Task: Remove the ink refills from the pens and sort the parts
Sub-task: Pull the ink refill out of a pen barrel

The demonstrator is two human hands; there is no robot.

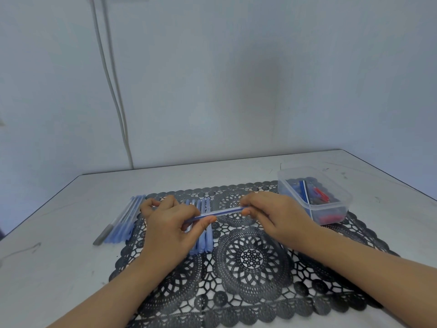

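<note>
**Two hands grip one blue pen above the lace mat**

Your left hand (pixel 169 223) and right hand (pixel 268 213) pinch opposite ends of a blue pen (pixel 218 213), fingers clamped on it, over the black lace mat (pixel 250 259). Pen barrels (pixel 203 230) lie beneath; more pens (pixel 123 221) at the mat's left edge. A clear container (pixel 316 192) sits at the mat's far right corner.

Table (pixel 59 268): pale grey-white, a few dark scuffs. Mat (pixel 250 259): black lace, round flower medallions, scalloped edge. Pen (pixel 220 213) in the fingers: clear with blue inside. Row of pens (pixel 125 221) at left: light blue, one grey. Box (pixel 316 197): clear plastic, blue and red bits inside. Wall (pixel 236 79): pale blue-grey.
</note>
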